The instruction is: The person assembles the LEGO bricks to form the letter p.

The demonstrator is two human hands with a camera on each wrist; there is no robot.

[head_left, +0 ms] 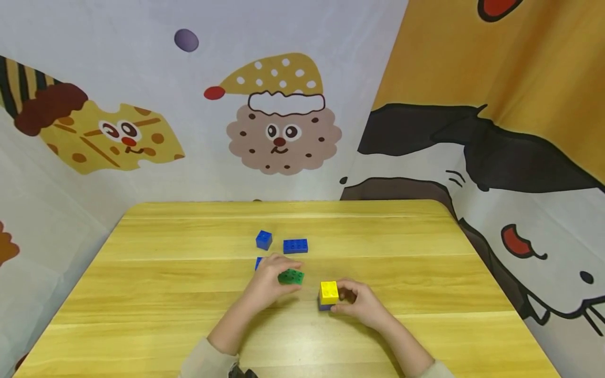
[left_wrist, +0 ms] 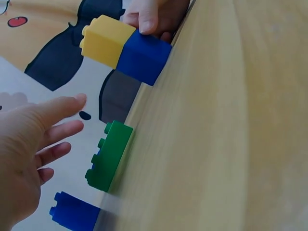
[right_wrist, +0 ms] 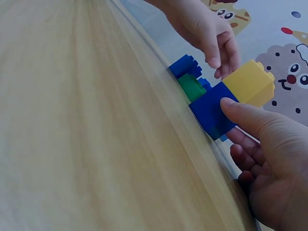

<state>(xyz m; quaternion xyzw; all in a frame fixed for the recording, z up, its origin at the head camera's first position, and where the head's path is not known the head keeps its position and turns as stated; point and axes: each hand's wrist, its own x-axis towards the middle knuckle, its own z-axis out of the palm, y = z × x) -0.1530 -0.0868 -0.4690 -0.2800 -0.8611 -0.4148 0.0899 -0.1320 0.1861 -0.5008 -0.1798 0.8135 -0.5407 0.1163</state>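
Note:
A yellow brick sits on top of a blue brick, making a small upright stack on the table. My right hand grips the lower blue brick from the right, thumb on its near side. Left of the stack, a green brick with two rows of studs lies studs up. Over it hovers my left hand, fingers apart and loosely bent; the left wrist view shows a gap between the fingertips and the green brick. Part of the green brick is hidden by this hand in the head view.
Behind the left hand stand a small blue brick and a longer blue brick. Another blue brick is partly covered by the left hand. The wooden table meets a cartoon-print cloth at its far edge.

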